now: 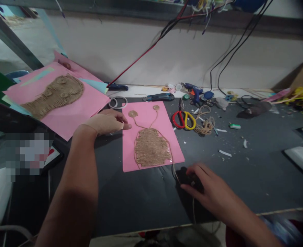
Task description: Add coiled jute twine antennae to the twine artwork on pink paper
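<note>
A pink sheet of paper (178, 154) lies on the dark table, bearing a figure of brown twine (153, 147): a filled, rounded body with two stalks ending in coils. My left hand (107, 121) rests at the sheet's left edge, thumb and fingers apart, thumb tip touching the paper. From the body's lower right, a loose length of twine (175, 171) runs to my right hand (205, 180), which is closed on it below the sheet's corner. A dark patch or object sits beneath those fingers; I cannot make out which. More twine hangs over the table's front edge.
Red-and-yellow-handled scissors (183, 120) and tangled twine (205, 127) lie right of the sheet. Behind are a utility knife (159, 97), tape rolls (118, 102) and a blue glue gun (195, 92). Another twine-covered pink sheet (64, 127) lies left. Cables hang above.
</note>
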### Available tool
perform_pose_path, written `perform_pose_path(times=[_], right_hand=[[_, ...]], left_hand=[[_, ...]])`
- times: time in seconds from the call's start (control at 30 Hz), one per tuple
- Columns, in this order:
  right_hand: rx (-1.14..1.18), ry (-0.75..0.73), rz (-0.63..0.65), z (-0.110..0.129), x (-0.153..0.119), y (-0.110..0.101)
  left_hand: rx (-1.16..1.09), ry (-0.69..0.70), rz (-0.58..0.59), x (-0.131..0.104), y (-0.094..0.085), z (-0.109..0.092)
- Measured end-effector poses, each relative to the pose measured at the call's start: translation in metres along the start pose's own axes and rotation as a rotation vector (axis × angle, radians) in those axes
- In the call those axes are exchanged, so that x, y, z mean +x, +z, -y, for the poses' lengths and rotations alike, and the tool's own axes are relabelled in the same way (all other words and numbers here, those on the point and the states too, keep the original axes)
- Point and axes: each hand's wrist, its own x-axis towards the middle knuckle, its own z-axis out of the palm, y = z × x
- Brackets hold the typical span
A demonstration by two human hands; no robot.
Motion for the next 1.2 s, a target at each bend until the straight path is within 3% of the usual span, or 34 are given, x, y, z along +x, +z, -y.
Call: perform_pose_path(times=[0.17,0.4,0.63,1.0,1.2], right_hand=[[0.042,0.035,0.0,-0.008,-0.016,0.006],[-0.011,-0.082,-0.043,-0.017,-0.014,0.003],[-0.096,-0.115,-0.077,-0.042,-0.009,-0.008],[-0.238,-0.018,-0.074,-0.072,0.028,-0.03],[-0.228,-0.011,-0.08,-0.066,0.055,-0.041]], left_hand=[[0.046,0.021,0.019,-0.001,0.0,-0.004],[0.045,0.036,0.028,0.0,0.0,-0.001],[0.022,0.046,0.03,0.001,0.001,0.0],[0.031,0.033,0.057,0.001,0.002,-0.004],[0.009,0.043,0.084,0.003,0.002,-0.006]])
